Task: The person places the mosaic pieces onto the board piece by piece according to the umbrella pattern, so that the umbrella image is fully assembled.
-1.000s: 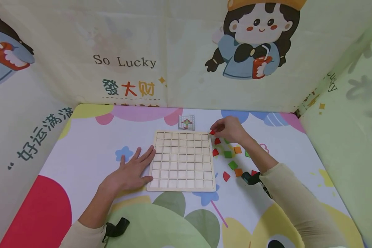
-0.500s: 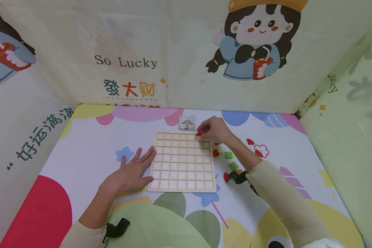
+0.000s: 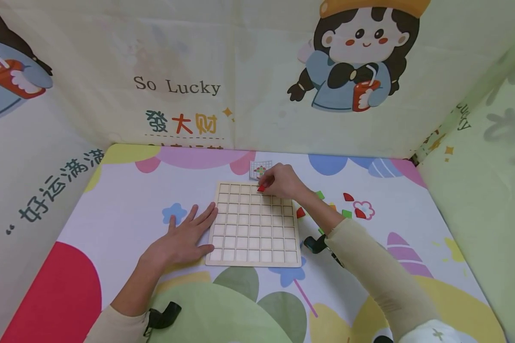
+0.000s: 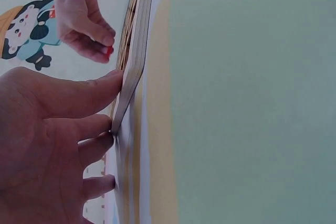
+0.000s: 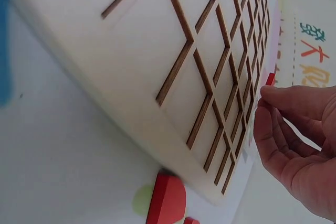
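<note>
My right hand (image 3: 284, 183) pinches a small red quarter-round piece (image 3: 261, 188) between thumb and fingertips. It holds the piece close over the back row of a square wooden grid board (image 3: 242, 242), around the middle columns. The right wrist view shows the red piece (image 5: 270, 79) poking out past the thumb tip. Spread out at the board's left edge, my left hand (image 3: 177, 245) touches the frame with its fingertips and thumb. Seen in the left wrist view, its thumb (image 4: 89, 95) lies against the board's side. The visible grid cells hold no pieces.
A small pattern card (image 3: 257, 168) lies behind the board, partly covered by the right hand. Loose red (image 3: 301, 212) and green (image 3: 346, 214) pieces lie right of the board, some hidden under the right forearm. A printed cloth wall (image 3: 257, 119) rises behind the table.
My right hand has moved left with the red piece, from the board's back right corner to over the middle of the back row. The left hand stays at the left edge.
</note>
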Motion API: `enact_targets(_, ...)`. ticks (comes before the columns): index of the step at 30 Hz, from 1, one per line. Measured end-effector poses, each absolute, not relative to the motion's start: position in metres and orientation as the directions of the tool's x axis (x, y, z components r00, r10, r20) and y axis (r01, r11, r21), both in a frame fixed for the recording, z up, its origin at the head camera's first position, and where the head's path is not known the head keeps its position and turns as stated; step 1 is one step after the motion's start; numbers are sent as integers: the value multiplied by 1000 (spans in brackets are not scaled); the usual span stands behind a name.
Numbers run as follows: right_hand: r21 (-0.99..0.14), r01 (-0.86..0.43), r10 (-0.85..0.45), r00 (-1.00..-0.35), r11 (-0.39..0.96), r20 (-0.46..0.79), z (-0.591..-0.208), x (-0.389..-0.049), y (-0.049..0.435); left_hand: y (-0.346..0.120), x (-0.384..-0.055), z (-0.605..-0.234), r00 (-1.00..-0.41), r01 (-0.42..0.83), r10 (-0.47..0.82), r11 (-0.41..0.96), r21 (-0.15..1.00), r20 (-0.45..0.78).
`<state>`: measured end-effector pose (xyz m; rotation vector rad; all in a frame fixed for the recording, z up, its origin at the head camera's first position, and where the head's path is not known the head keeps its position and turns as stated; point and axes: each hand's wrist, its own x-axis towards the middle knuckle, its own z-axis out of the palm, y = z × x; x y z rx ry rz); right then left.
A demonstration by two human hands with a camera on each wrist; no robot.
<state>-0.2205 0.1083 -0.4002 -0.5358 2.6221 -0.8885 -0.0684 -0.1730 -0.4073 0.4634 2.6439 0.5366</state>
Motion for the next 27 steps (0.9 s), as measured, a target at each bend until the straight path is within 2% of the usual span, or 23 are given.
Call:
enact_targets(14,-583,-308,-475,-866,751,-154,-402,-218,91,-175,-70,-411,-864,225,385,873,434,-326)
enact_targets(27,-589,-315,-489,-858,744,-158,-404,-218,92,-173,-69,-408,-862,232,389,873,430,-324)
